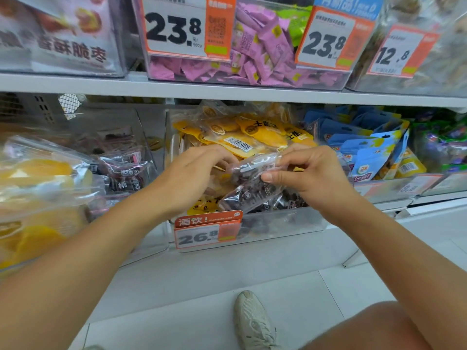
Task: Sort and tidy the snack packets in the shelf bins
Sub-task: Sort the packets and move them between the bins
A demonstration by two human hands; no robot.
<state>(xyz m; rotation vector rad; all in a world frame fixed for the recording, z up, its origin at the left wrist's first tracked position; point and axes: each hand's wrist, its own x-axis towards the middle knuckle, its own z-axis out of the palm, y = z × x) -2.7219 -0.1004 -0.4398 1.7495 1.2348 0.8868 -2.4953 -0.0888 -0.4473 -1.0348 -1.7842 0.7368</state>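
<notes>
A clear packet of dark snacks (249,184) is lifted over the middle clear bin (283,223) on the lower shelf. My right hand (310,175) pinches its upper edge between thumb and fingers. My left hand (194,173) reaches in from the left, its curled fingers at the packet's left side, their tips hidden behind it. Yellow dried-fruit packets (242,135) are heaped at the back of this bin. More dark packets (288,200) lie below my right hand.
The left bin holds dark packets (123,170) and large yellow bags (38,188). Blue packets (366,152) fill the bin to the right. An orange price tag (207,233) hangs on the middle bin's front. Pink packets (260,51) fill an upper bin. My shoe (252,322) stands on the white floor.
</notes>
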